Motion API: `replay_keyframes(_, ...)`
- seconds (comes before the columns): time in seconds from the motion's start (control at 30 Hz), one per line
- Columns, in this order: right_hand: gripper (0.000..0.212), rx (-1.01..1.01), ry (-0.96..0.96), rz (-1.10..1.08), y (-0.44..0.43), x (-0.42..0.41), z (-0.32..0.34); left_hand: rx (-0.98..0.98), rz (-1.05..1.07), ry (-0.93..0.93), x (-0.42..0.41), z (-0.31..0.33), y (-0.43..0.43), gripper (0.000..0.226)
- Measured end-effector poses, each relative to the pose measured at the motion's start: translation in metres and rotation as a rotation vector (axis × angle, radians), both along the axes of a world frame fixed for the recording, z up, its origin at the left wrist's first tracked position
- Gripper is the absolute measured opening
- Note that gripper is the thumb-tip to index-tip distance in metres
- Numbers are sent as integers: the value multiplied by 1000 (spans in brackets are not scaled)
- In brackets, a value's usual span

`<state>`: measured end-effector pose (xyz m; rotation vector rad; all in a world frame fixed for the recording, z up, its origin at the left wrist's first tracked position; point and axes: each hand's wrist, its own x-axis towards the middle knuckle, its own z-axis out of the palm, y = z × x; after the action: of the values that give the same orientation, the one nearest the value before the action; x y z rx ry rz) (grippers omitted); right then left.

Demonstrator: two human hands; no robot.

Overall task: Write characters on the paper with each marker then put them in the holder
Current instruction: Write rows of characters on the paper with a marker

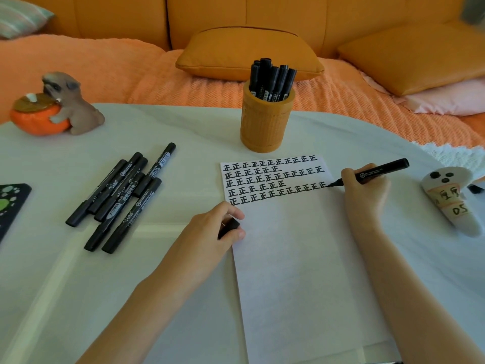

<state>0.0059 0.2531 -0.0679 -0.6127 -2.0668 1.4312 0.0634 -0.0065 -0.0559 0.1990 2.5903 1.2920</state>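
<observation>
The right hand [364,193] grips an uncapped black marker [380,170] in a writing hold, fingers curled tight round the barrel. Its tip touches the white paper [301,271] at that sheet's right edge, at the end of row 5 of the written characters [273,179]. The barrel's back end slants up and away toward the table's right edge. There are 6 rows of the same black character across the far end of the sheet, and the rest of it is blank.

The left hand [217,224] rests at the paper's left edge, just below row 6. Its thumb and fingers are curled round a black marker cap [229,227].

The sheet runs from mid-table to the near edge of the white table [183,127]. Just beyond its far edge, close to the table's far edge, stands the orange cylindrical holder [266,119] with a cluster of capped black markers [271,80] upright in it. Left of the paper lies a loose pile of capped markers [118,198], overlapping and touching.

A dog figurine hugging an orange fruit [57,106] sits at the far left corner. A white ghost-like figure [446,195] with paper labels lies at the right edge.
</observation>
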Motion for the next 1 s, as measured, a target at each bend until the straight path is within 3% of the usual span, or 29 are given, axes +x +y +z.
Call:
replay_keyframes(0.3, 29, -336, 130, -46, 3, 2, 16, 48, 29, 31, 1, 6, 2, 20)
replay_keyframes(0.43, 14, -385, 156, 116, -11, 4, 33, 143, 88, 73, 1, 12, 4, 24)
replay_keyframes(0.67, 24, -524, 23, 462, -57, 26, 46, 271, 175, 133, 1, 19, 3, 19)
replay_keyframes(0.77, 33, -496, -29, 506, -76, 34, 43, 319, 176, 138, 1, 22, 3, 18)
replay_keyframes(1.0, 47, -431, 61, 534, -98, 39, 39, 370, 211, 122, 2, 26, 6, 24)
